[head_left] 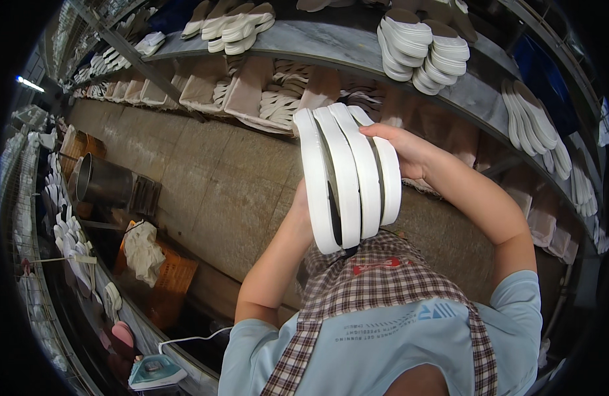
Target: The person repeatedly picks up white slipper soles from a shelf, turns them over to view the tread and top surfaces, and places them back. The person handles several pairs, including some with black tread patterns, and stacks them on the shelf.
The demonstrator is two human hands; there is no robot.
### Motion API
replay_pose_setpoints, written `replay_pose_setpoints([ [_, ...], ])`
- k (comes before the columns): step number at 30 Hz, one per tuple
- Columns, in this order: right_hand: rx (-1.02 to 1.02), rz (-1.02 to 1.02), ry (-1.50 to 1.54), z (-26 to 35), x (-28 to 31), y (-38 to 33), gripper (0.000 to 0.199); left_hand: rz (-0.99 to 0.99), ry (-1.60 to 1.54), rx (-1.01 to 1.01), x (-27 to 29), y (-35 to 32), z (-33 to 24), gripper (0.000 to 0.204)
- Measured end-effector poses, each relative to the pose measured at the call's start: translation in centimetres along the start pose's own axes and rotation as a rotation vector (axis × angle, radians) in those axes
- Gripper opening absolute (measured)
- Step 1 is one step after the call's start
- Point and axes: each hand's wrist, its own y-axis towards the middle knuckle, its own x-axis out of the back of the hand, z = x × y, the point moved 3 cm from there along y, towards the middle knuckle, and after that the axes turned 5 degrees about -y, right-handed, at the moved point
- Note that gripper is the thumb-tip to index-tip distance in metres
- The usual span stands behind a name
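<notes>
A stack of several thick white shoe soles is held on edge in front of my chest, their white side walls facing up. Dark inner faces show in the narrow gaps between them. My right hand grips the stack from the right, its thumb laid over the top of the outermost soles and the other fingers hidden. On the opposite side, my left hand supports the stack, most of it out of sight behind the soles.
A metal shelf curves across the far side and right, bearing piles of soles. Bins of soles line up beneath it. Leftward are a metal bucket, an orange crate with cloth, and an iron.
</notes>
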Motion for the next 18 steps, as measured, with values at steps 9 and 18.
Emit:
replay_pose_setpoints([
  [9,-0.015,-0.012,-0.165,1.4,-1.4,-0.9,0.063,0.05,-0.243,0.018,-0.8,-0.8,-0.9,0.052],
  [18,0.32,-0.097,-0.292,1.9,-2.8,-2.3,0.082,-0.019,-0.047,-0.184,2.2,-0.6,-2.4,0.052],
])
